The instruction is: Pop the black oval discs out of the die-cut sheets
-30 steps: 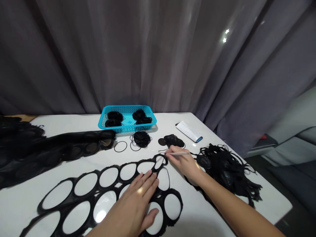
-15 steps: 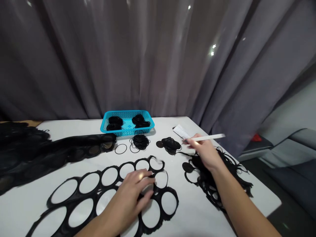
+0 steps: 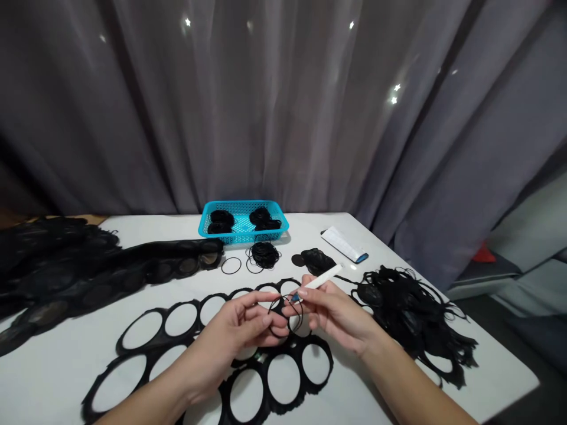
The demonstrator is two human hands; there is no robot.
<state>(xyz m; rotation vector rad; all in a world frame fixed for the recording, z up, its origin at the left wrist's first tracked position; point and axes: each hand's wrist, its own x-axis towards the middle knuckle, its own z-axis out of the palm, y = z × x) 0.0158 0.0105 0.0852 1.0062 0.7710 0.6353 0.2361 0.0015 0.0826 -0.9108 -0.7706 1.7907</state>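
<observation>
I see two bare hands close together over a white surface (image 3: 352,396), low in the middle of my view. The left hand (image 3: 248,321) has its thumb and fingers curled together, pinching thin black rings (image 3: 302,314), which loop across the gap between the hands. The right hand (image 3: 334,307) grips a slim white tool (image 3: 322,278) like a pen, its blue tip (image 3: 295,298) pointing down to the left, right at the rings; I cannot tell whether the tip touches them. Below the hands, flat on the surface, lies a black sheet (image 3: 264,385) with rows of large round holes, partly hidden by the left hand and forearm. Beyond the hands I find a small dark heap (image 3: 318,261), and to its left a loose tangle of black loops (image 3: 264,255), with one single ring (image 3: 231,274) lying just beside it. Behind these stands a bright blue basket (image 3: 241,238) holding bundles of black loops (image 3: 221,222). A white packet (image 3: 343,243) with a blue end lies near the far right edge. Black scraps (image 3: 407,313) are piled on the right, dark material (image 3: 84,268) stretches along the left, and a grey curtain (image 3: 266,106) hangs behind everything.
</observation>
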